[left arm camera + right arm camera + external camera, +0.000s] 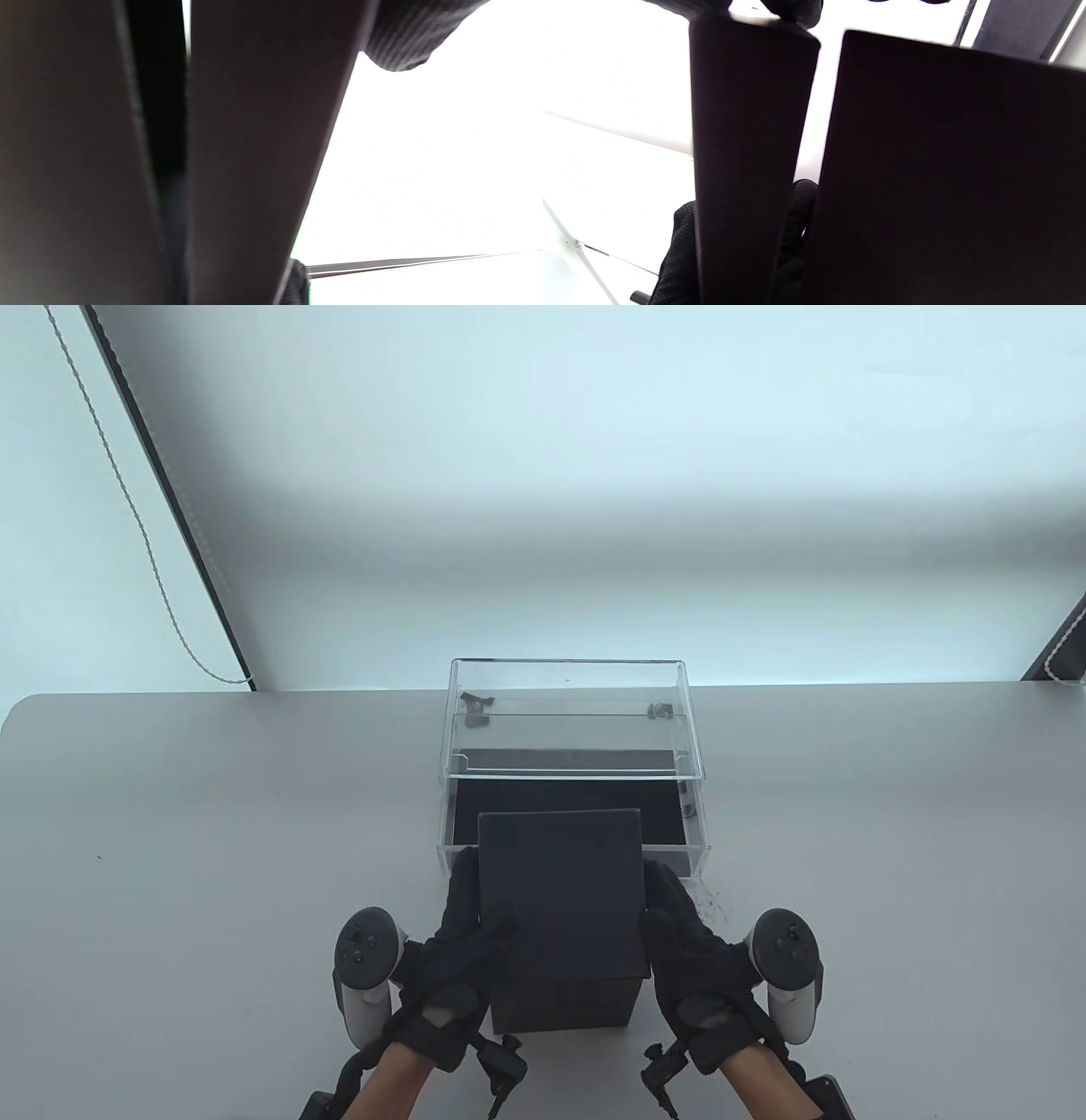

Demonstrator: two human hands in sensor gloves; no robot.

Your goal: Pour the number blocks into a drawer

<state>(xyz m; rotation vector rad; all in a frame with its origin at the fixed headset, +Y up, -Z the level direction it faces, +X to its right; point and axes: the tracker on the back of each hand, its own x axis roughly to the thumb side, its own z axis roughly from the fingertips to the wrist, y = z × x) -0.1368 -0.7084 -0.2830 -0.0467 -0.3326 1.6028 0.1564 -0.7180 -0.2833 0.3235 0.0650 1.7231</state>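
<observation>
We are holding a black box (560,916) between both hands, and the grip is a two-sided clamp on it: our left hand (454,959) is pressing against the box's left wall, with the fingers (465,882) reaching up along that wall and the thumb lying over the near part of its top face, while our right hand (700,963) is pressing flat against the right wall. The box is sitting squarely between the two palms, tilted so that its broad dark face is turned up toward the table view and its far edge is reaching over the drawer (577,814). In the left wrist view we are seeing only dark box walls (237,148) filling most of the frame, with a gloved fingertip (403,42) at the top. The right wrist view is showing dark panels of the box (946,178) with our left glove (678,258) behind them.

Just beyond the box, the clear drawer is standing pulled out from a clear case (568,712), its black lined floor showing past the box's far edge. We cannot make out any number blocks; the box is hiding its own contents. Both are resting on the grey bench (212,857).
</observation>
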